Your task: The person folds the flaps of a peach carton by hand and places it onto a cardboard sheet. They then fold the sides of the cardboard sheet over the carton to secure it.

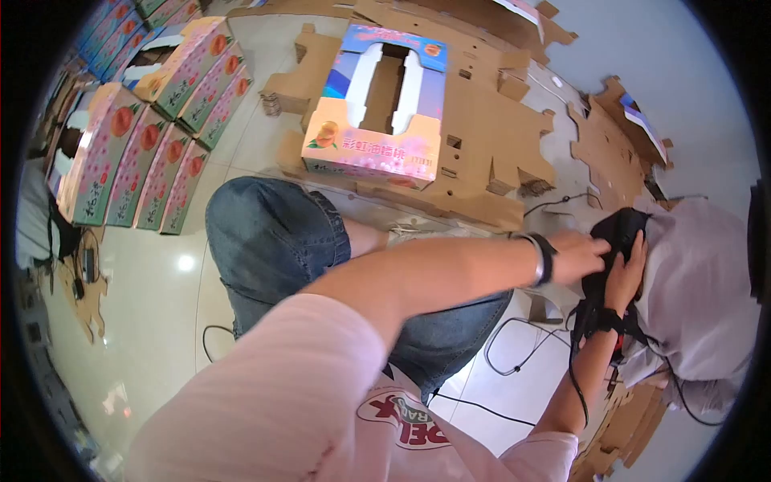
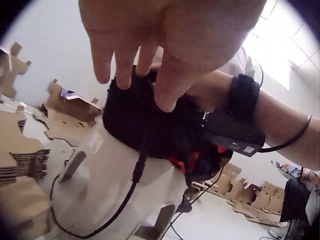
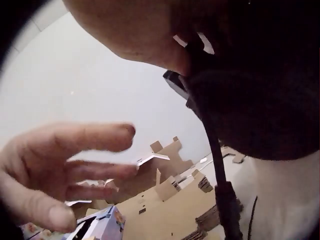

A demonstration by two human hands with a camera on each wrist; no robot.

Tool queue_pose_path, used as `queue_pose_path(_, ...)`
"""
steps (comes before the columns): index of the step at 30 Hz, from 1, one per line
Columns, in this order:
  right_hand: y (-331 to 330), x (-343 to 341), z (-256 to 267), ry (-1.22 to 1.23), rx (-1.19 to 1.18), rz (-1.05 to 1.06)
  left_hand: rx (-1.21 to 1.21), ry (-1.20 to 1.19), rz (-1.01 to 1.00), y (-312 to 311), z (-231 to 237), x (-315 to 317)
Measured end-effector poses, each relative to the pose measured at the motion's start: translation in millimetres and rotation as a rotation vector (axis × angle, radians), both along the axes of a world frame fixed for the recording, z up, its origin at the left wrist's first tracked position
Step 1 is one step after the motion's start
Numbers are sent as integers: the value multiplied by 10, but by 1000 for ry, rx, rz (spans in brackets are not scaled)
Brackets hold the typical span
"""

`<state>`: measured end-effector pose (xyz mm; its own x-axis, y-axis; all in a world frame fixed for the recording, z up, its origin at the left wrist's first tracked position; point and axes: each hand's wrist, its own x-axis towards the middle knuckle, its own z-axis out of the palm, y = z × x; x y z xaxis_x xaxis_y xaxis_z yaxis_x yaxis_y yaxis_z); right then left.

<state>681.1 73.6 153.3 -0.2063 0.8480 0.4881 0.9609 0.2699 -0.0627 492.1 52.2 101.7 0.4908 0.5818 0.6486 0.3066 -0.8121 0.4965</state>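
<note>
A soft black bag (image 1: 598, 277) with red parts and a cable sits on a white stool (image 2: 115, 175) at my right side. My right hand (image 1: 628, 277), a black device strapped at its wrist, grips the bag's side. Close by, my left hand (image 1: 580, 257) hovers at the bag with its fingers spread and nothing held. In the left wrist view, the fingers (image 2: 125, 65) of that hand hang over the black fabric. The right wrist view shows the same left hand (image 3: 55, 170) apart from the bag. Dark shadow hides the right fingertips there.
A printed fruit carton (image 1: 373, 153) stands on flattened cardboard (image 1: 498, 120) ahead of my knees. Stacked cartons (image 1: 136, 153) stand at the left. Black cables (image 1: 514, 365) run over the tiled floor. Pale fabric (image 1: 699, 273) hangs beside the bag.
</note>
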Motion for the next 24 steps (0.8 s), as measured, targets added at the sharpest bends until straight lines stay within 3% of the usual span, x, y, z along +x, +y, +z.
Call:
queue_pose_path(1,-18,-9,-25,-44,22,-35,-97,62,-40,-37,-6,-211)
queue_pose_path(3,-89,-117,-41,-81,95,-90,-117,200,81,-98,-86,-554)
queue_pose_path(7,-220,-261,5,-56,167,-227,-350,189,100,-283,-155,-1052)
queue_pose_path(9,-172,-246,38,138,32,-245,-414,179,78,-351,-225,-1248)
queue_pose_path(11,-202,-308,68,100,25,-241,-414,168,104,-418,-327,-1436)
queue_pose_path(13,-281,-515,102,-33,170,-202,-417,160,138,-416,-418,-1504)
queue_pose_path(15,-233,-516,64,-54,209,-141,-413,160,190,-438,-496,-1506)
queue_pose_path(19,-110,-292,159,-19,6,-244,-449,163,119,-407,-268,-1163)
queue_pose_path(22,-460,-276,327,201,-74,-147,-441,176,-7,-253,-146,-690)
queue_pose_path(24,-690,-218,429,133,-112,-161,-366,84,-81,-170,-118,-292)
